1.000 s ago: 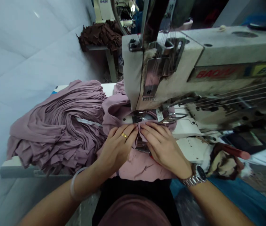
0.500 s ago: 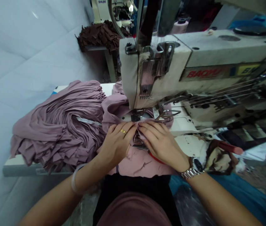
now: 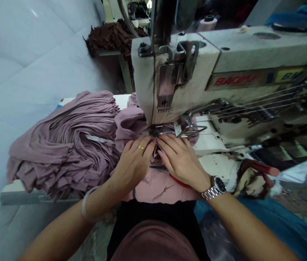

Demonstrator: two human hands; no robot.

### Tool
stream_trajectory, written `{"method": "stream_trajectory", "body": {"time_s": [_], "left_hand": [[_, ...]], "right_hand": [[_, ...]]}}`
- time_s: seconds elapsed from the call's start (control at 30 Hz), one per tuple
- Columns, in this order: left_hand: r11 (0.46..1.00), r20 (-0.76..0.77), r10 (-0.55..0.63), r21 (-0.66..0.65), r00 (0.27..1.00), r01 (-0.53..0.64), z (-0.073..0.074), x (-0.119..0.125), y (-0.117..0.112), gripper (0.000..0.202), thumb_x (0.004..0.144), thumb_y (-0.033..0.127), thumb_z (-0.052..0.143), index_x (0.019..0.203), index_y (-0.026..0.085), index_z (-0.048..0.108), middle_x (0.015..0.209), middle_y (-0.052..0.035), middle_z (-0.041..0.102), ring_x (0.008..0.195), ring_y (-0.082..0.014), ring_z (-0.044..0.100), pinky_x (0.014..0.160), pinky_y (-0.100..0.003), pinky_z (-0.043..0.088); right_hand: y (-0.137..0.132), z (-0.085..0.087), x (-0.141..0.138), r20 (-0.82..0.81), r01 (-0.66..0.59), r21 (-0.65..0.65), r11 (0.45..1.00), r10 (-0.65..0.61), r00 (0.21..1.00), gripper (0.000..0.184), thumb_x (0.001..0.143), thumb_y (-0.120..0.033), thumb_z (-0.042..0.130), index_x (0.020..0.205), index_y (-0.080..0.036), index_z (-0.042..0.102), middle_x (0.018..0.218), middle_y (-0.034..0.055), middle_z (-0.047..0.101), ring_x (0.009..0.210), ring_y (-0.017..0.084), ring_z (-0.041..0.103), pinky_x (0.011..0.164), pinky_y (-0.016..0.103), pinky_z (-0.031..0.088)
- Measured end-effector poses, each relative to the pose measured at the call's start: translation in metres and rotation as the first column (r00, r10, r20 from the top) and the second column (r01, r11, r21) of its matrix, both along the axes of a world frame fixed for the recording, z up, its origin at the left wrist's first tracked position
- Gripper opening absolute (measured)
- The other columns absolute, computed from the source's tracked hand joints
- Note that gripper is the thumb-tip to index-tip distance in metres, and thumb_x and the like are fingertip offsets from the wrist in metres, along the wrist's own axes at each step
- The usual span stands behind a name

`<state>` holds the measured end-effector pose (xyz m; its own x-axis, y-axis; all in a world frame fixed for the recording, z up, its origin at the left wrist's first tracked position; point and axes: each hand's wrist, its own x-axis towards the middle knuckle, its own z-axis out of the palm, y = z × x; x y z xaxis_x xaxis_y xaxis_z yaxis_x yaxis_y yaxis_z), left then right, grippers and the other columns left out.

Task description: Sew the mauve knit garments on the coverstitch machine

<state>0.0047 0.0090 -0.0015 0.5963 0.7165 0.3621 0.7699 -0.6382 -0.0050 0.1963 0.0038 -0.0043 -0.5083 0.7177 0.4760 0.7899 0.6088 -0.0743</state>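
Note:
A piece of mauve fabric (image 3: 160, 188) lies under the presser foot (image 3: 157, 131) of a cream industrial sewing machine (image 3: 224, 76). My left hand (image 3: 134, 163), with a gold ring, lies fingers-down on the fabric just left of the foot. My right hand (image 3: 182, 161), with a steel watch at the wrist, presses the same fabric from the right. The fingertips of both hands meet in front of the needle, pinching a fold of cloth. A red object (image 3: 179, 182) peeks out beneath my right palm.
A big heap of mauve pieces (image 3: 66, 145) fills the table's left side. Patterned scraps (image 3: 251, 179) and a red handle (image 3: 266, 169) lie at the right. A pile of brown cloth (image 3: 110, 36) sits on a far table. A grey wall runs along the left.
Both hands have crept forward toward the presser foot with the fabric. The view has shifted a little, so the machine looks closer.

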Motion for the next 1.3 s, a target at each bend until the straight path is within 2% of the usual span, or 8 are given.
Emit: {"method": "stream_trajectory", "body": {"time_s": [0.1, 0.2, 0.33, 0.57, 0.83, 1.13, 1.3], "left_hand": [[0.998, 0.025, -0.058, 0.022, 0.998, 0.058, 0.001, -0.006, 0.003, 0.037, 0.093, 0.014, 0.049, 0.13, 0.009, 0.055, 0.13, -0.0137, 0.06, 0.116, -0.0263, 0.056, 0.092, -0.041, 0.048], [0.982, 0.062, -0.181, 0.071, 0.982, 0.177, 0.003, -0.013, 0.005, 0.028, 0.095, 0.015, 0.05, 0.12, 0.012, 0.061, 0.12, -0.0103, 0.066, 0.105, -0.0235, 0.062, 0.087, -0.038, 0.052], [0.964, 0.1, -0.253, 0.112, 0.962, 0.241, 0.004, -0.017, 0.006, 0.02, 0.097, 0.016, 0.048, 0.109, 0.013, 0.064, 0.113, -0.0087, 0.069, 0.099, -0.0221, 0.065, 0.083, -0.036, 0.055], [0.97, 0.15, -0.218, 0.14, 0.964, 0.198, 0.004, -0.011, 0.008, 0.02, 0.095, 0.021, 0.055, 0.11, 0.01, 0.063, 0.11, -0.0102, 0.069, 0.098, -0.024, 0.066, 0.084, -0.039, 0.056], [0.985, 0.138, -0.161, 0.078, 0.977, 0.151, 0.003, -0.007, 0.017, 0.024, 0.096, 0.026, 0.053, 0.111, 0.01, 0.063, 0.111, -0.011, 0.069, 0.102, -0.0242, 0.065, 0.088, -0.039, 0.055], [0.983, 0.146, -0.181, 0.071, 0.973, 0.172, 0.002, -0.01, 0.021, 0.026, 0.097, 0.026, 0.053, 0.114, 0.01, 0.063, 0.114, -0.0111, 0.069, 0.104, -0.0239, 0.064, 0.088, -0.039, 0.054], [0.985, 0.169, -0.17, 0.07, 0.971, 0.161, 0.001, -0.009, 0.019, 0.026, 0.097, 0.025, 0.051, 0.114, 0.01, 0.062, 0.114, -0.0119, 0.068, 0.105, -0.0245, 0.063, 0.089, -0.04, 0.054]], "right_hand": [[-0.001, -0.003, 0.002, -0.038, -0.045, 0.028, 0.999, 0.046, 0.998, 0.033, 0.095, -0.02, 0.05, 0.124, -0.008, 0.059, 0.126, 0.0122, 0.063, 0.113, 0.027, 0.055, 0.095, 0.045, 0.045], [-0.004, -0.006, 0.003, -0.143, -0.103, 0.053, 0.993, 0.11, 0.984, 0.025, 0.092, -0.012, 0.053, 0.114, -0.01, 0.062, 0.116, 0.01, 0.067, 0.108, 0.023, 0.057, 0.095, 0.041, 0.047], [-0.006, -0.008, 0.001, -0.215, -0.095, 0.069, 0.993, 0.107, 0.971, 0.019, 0.09, -0.012, 0.057, 0.108, -0.011, 0.063, 0.108, 0.0087, 0.069, 0.102, 0.021, 0.058, 0.091, 0.039, 0.049], [-0.001, -0.002, -0.002, -0.132, -0.074, 0.048, 0.996, 0.08, 0.988, 0.021, 0.091, -0.015, 0.055, 0.108, -0.01, 0.065, 0.108, 0.0113, 0.068, 0.1, 0.024, 0.057, 0.087, 0.042, 0.05], [0.011, 0.003, 0.0, -0.104, -0.028, -0.053, 0.998, 0.022, 0.994, 0.024, 0.096, -0.019, 0.049, 0.11, -0.012, 0.066, 0.107, 0.0097, 0.069, 0.097, 0.021, 0.061, 0.084, 0.039, 0.05], [0.025, 0.003, -0.003, -0.142, 0.014, -0.124, 0.992, -0.031, 0.989, 0.024, 0.096, -0.02, 0.047, 0.1, -0.013, 0.07, 0.094, 0.0097, 0.071, 0.09, 0.02, 0.065, 0.082, 0.036, 0.052], [0.018, 0.001, 0.0, -0.099, 0.004, -0.077, 0.997, -0.012, 0.995, 0.027, 0.095, -0.018, 0.046, 0.111, -0.013, 0.068, 0.106, 0.0111, 0.07, 0.098, 0.022, 0.063, 0.085, 0.039, 0.052]]}}
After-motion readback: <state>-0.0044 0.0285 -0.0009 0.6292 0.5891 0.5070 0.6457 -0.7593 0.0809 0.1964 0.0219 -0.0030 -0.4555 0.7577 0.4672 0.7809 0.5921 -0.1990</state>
